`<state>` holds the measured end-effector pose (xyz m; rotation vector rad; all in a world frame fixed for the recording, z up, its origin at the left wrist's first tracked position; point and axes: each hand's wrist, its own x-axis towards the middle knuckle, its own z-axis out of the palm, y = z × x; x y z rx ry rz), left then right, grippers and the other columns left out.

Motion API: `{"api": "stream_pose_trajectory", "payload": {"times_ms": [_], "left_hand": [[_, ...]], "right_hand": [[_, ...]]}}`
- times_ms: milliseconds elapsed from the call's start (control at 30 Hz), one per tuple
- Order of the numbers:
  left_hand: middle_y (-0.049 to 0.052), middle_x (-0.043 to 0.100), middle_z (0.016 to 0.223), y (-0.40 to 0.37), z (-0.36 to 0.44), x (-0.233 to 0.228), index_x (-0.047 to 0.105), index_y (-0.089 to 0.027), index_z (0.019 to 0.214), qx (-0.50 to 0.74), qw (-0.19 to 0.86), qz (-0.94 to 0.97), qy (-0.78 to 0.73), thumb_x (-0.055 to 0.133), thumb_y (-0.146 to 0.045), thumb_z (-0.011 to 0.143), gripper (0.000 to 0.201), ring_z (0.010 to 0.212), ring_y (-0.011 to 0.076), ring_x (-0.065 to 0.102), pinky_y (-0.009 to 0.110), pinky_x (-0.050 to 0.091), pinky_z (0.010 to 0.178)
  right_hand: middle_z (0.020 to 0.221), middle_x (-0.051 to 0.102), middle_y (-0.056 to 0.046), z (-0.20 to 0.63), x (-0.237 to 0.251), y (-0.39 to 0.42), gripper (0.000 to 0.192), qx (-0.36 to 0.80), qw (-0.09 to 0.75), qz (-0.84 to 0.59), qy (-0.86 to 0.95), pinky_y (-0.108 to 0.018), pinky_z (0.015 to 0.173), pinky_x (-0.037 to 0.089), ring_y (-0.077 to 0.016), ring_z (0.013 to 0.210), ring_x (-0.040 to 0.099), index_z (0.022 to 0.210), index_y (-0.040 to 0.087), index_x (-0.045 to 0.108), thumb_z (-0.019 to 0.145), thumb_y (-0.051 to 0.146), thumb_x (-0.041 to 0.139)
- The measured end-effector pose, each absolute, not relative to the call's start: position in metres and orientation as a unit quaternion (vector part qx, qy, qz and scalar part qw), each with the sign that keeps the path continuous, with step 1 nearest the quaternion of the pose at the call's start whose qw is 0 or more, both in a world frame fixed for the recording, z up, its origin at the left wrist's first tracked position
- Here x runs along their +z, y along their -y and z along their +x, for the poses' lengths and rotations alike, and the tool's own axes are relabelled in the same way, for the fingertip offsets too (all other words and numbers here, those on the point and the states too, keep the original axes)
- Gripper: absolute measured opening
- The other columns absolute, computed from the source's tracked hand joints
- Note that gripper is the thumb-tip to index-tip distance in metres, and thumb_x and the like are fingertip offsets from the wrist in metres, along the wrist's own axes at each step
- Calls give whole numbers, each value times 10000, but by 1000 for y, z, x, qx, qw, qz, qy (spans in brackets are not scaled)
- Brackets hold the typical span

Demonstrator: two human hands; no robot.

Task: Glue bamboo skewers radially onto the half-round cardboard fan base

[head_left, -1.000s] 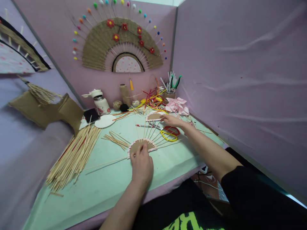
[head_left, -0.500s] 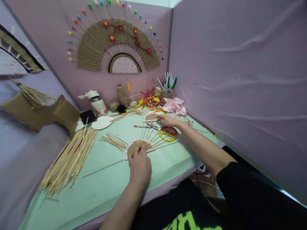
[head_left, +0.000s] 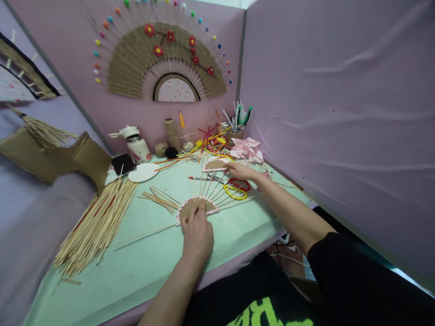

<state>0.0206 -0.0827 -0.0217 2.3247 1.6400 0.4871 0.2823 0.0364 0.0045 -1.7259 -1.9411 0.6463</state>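
Note:
My left hand [head_left: 198, 233] presses and grips the lower part of a cardboard half-disc [head_left: 189, 209] edged with pink-spotted white trim. Thin wooden sticks [head_left: 212, 189] fan out from its curved edge, and one long stick [head_left: 146, 234] points to the lower left. My right hand [head_left: 239, 171] reaches across to the right end of a second cardboard half-disc [head_left: 215, 164] with the same trim. Its fingers are bent together near a stick's tip; what they hold is too small to make out. Scissors [head_left: 237, 194] with red and yellow handles lie under the sticks beside a red pen [head_left: 195, 178].
A big bundle of sticks [head_left: 97, 222] and a smaller pile [head_left: 159, 199] lie to the left. Behind stand a white bottle [head_left: 138, 147], twine spool [head_left: 171, 132], pipe cleaners [head_left: 208, 136], crumpled pink paper [head_left: 247, 149] and a tool cup [head_left: 235, 134]. A decorated fan [head_left: 129, 68] hangs on the wall.
The view has shifted slightly. My right hand's fingers have moved a little to the right at the far half-disc. My left hand keeps its place on the near half-disc.

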Motion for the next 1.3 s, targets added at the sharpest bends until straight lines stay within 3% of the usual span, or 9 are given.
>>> {"api": "stream_pose_trajectory", "payload": {"times_ms": [1300], "left_hand": [[164, 605, 1389, 84, 20, -21, 464, -136, 1427, 172, 130, 798, -562, 360, -21, 848, 599, 1372, 266, 468, 510, 311, 1121]], "right_hand": [[1259, 707, -127, 285, 6, -23, 497, 246, 230, -643, 688, -328, 1035, 474, -204, 1156, 650, 1364, 96, 548, 878, 92, 442]]}}
